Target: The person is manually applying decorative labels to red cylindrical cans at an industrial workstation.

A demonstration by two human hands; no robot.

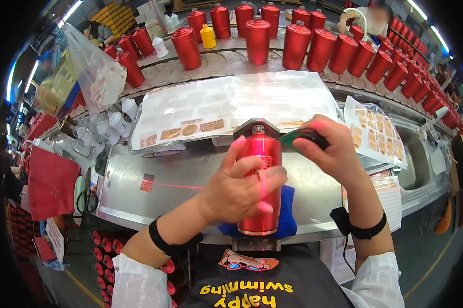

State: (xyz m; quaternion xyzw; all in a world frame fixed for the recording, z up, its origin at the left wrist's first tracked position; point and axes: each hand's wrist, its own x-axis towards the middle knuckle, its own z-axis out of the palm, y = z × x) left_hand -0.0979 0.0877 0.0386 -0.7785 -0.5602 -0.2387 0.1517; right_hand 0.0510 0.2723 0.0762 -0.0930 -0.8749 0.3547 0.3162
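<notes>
A red metallic bottle lies in front of me on a blue cloth, its neck pointing away against a dark metal holder. My left hand is laid around its side, fingers curved over the gold label marks; motion smears the fingertips a little. Beside the bottle's shoulder, my right hand grips a dark tool with a green part; fingers hide much of it, so its exact kind is unclear. A red laser line runs along the bottle.
White sheets with gold stickers lie beyond the bottle, and another sticker sheet is at right. A small red label rests on the metal table. Red bottles line the conveyor behind. White caps crowd the left.
</notes>
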